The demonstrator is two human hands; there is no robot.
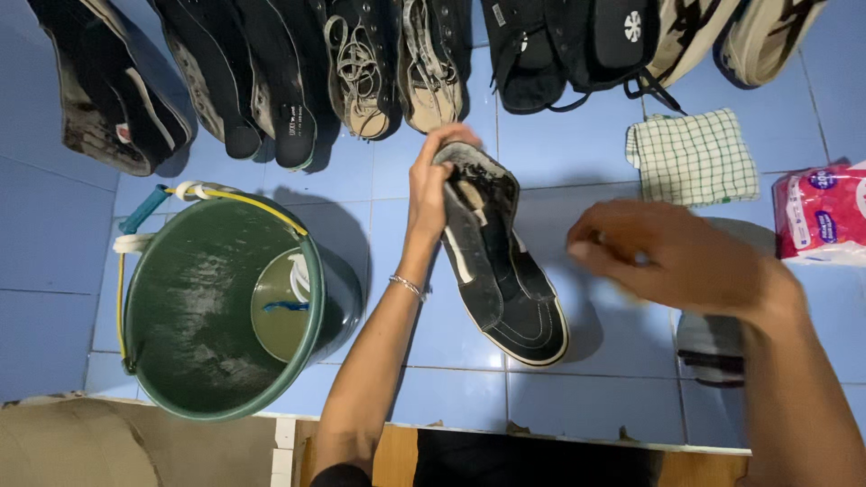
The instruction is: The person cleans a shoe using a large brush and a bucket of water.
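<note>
One black shoe [501, 271] with a white edge and a dirty heel is held up over the blue floor [577, 397] by the closed left hand [431, 185], while the blurry right hand [686, 261] is half open, beside one green bucket [194, 316].

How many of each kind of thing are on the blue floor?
Shoes in the row at the top: 8
Black shoe in the left hand: 1
Green bucket: 1
Checked cloth: 1
Pink packet: 1
Total: 12
</note>
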